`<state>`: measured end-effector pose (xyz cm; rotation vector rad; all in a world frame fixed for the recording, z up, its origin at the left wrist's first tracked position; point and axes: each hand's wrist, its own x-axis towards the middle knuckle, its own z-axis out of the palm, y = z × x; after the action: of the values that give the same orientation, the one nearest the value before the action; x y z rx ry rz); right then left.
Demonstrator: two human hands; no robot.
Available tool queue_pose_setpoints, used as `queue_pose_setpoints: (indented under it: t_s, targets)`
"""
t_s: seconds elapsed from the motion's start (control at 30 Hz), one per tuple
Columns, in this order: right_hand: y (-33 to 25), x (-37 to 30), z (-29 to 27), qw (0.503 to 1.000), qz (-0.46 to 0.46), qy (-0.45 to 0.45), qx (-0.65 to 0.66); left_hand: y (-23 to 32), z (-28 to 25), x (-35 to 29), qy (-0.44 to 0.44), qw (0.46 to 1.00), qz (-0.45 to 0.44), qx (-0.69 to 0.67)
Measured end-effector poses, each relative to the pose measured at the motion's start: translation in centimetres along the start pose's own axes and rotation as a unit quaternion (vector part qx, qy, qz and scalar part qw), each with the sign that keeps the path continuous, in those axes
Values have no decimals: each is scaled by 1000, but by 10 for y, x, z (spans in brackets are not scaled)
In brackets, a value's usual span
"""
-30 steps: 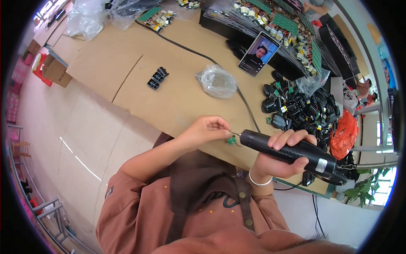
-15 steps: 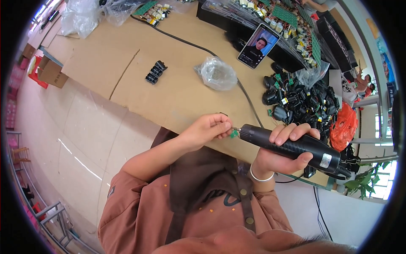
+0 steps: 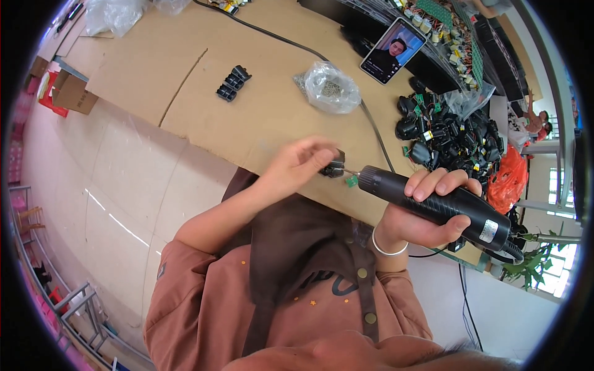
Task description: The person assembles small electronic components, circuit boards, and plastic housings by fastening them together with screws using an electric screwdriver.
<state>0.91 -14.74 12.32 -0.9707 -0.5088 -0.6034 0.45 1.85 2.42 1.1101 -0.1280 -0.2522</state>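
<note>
In my right hand (image 3: 411, 226) lies a black electric screwdriver (image 3: 380, 183), fingers wrapped round its body and its bit pointing left. The bit tip meets or nearly meets a small black plastic housing (image 3: 335, 166) at the table's near edge. A little green circuit board (image 3: 352, 181) hangs beside the bit. My left hand (image 3: 294, 164) is at the housing's left side, thumb close to it. Its fingers are smeared by motion, so whether they grip the housing is unclear.
A clear plastic bag of small screws (image 3: 332, 91) sits on the cardboard-covered table (image 3: 204, 120). Several black housings (image 3: 234, 83) stand in a row to its left. To the right are a heap of black parts with green boards (image 3: 445, 133), a propped phone (image 3: 394, 51) and a red bag (image 3: 508, 179). A black cable (image 3: 266, 31) crosses the table.
My left hand has shifted up and its closed fingers have loosened, bringing the black housing into sight. The screwdriver has moved slightly right. The table things appear shifted with the view.
</note>
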Motion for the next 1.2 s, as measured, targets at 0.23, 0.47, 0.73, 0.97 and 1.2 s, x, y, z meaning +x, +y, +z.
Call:
queue_pose_setpoints:
  t_s: [0.23, 0.47, 0.73, 0.97, 1.2]
  targets:
    - [17, -18, -3, 992, 117, -56, -5, -11, 1, -8, 34, 813, 181, 552]
    - [31, -23, -5, 982, 171, -77, -23, -15, -5, -4, 24, 811, 165, 561]
    - [41, -23, -5, 982, 139, -98, -79, -13, -5, -3, 25, 817, 156, 555]
    - [42, -24, -6, 981, 137, -111, -75, -15, -6, -4, 24, 822, 150, 549]
    - [43, -24, 1, 983, 130, -103, -77, -15, -7, -3, 23, 823, 149, 547]
